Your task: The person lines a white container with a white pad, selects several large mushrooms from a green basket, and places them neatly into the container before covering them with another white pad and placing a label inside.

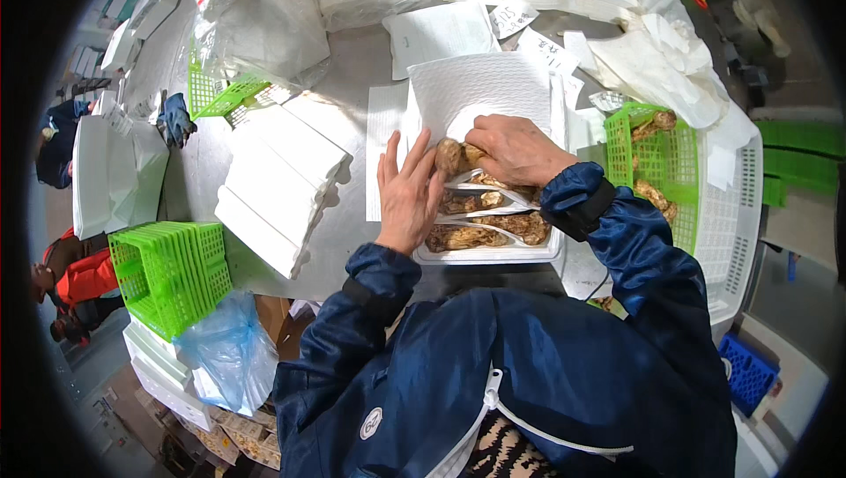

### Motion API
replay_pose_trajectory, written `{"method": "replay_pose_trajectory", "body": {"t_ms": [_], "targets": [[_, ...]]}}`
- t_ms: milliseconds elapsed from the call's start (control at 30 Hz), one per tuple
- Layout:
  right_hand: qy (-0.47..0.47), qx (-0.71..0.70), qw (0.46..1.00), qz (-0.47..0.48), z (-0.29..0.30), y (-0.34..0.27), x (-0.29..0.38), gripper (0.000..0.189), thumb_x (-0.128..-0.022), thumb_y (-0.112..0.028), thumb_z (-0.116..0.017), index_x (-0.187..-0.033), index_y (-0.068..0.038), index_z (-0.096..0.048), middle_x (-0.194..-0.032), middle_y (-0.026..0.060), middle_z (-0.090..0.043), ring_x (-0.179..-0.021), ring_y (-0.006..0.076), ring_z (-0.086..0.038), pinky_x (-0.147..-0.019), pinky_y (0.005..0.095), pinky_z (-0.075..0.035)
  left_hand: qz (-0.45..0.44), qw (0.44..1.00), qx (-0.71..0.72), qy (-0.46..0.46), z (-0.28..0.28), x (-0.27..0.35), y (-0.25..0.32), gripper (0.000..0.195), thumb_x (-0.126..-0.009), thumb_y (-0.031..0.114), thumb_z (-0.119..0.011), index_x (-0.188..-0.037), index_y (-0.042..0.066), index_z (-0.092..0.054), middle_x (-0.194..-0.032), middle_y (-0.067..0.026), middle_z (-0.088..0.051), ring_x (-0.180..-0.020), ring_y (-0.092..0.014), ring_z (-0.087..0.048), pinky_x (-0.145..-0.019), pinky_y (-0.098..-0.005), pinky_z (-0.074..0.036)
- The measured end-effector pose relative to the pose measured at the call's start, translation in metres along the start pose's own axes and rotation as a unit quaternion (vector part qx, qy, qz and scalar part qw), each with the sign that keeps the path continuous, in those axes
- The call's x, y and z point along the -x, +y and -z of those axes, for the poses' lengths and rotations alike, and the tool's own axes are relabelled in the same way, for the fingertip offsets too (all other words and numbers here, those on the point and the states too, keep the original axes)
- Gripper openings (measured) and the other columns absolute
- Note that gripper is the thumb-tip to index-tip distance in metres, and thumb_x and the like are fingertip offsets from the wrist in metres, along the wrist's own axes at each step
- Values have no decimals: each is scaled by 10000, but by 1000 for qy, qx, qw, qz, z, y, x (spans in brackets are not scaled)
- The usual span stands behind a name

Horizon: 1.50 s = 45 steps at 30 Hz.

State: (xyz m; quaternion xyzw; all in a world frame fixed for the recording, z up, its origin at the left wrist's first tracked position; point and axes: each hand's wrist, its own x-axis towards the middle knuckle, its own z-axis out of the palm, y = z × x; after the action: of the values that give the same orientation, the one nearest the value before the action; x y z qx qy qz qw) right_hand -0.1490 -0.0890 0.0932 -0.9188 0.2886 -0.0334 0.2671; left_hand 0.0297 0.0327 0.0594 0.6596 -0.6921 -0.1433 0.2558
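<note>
A white foam box (492,258) stands on the metal table before me. Brown mushrooms (466,237) lie in its near part, in rows parted by folds of white paper. My right hand (519,147) grips a thick mushroom (451,157) above the farther rows. The flat of my left hand (411,197), fingers spread, rests by the box's left wall, its thumb side close to that mushroom's cap; whether they touch I cannot tell. A textured white paper sheet (486,85) rises over the far part of the box and hides what is beneath.
At the right, a green plastic basket (684,180) with more mushrooms stands inside a white crate (740,233). Left of the box lie white foam lids (277,180). Stacked green baskets (168,273) stand at the left edge, plastic bags (264,35) at the back. People are at the far left.
</note>
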Motion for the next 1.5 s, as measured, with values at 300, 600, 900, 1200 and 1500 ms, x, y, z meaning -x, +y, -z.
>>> {"method": "replay_pose_trajectory", "body": {"t_ms": [300,600,900,1200,1500], "targets": [[107,26,994,13,-16,-7,3,181,-681,-66,-588,-834,7,-524,-811,149,-523,-813,313,-512,-725,403,-448,39,998,52,-6,-7,-3,-10,394,-874,147,-535,-1267,125,-514,-1445,-182,-254,-1332,-397,-203,-1066,-473,-227],[190,83,978,37,-14,-14,4,262,-612,19,-550,-865,-1,-482,-824,128,-479,-793,298,-494,-689,392,-428,35,988,147,31,4,-14,3,524,-823,153,-619,-1316,100,-451,-1437,-186,-254,-1331,-370,-227,-1069,-450,-239],[31,-139,989,26,-3,-4,23,312,-718,-92,-623,-998,-4,-515,-933,140,-501,-881,316,-548,-751,376,-460,13,983,181,-5,-2,-6,-4,486,-725,90,-714,-1172,101,-525,-1436,-198,-253,-1329,-390,-229,-1055,-465,-268],[56,-8,998,-19,-22,-5,13,239,-724,-119,-606,-900,18,-519,-862,155,-493,-778,331,-560,-680,409,-479,24,992,118,-40,-4,-16,0,530,-833,216,-621,-1320,111,-439,-1465,-189,-183,-1340,-378,-196,-1074,-450,-232],[106,-86,991,-1,-14,7,28,252,-731,-150,-564,-917,16,-528,-917,170,-504,-846,351,-548,-751,432,-454,30,995,38,-85,-1,-15,7,556,-873,182,-565,-1386,141,-355,-1503,-165,-96,-1365,-365,-154,-1082,-464,-200]]}}
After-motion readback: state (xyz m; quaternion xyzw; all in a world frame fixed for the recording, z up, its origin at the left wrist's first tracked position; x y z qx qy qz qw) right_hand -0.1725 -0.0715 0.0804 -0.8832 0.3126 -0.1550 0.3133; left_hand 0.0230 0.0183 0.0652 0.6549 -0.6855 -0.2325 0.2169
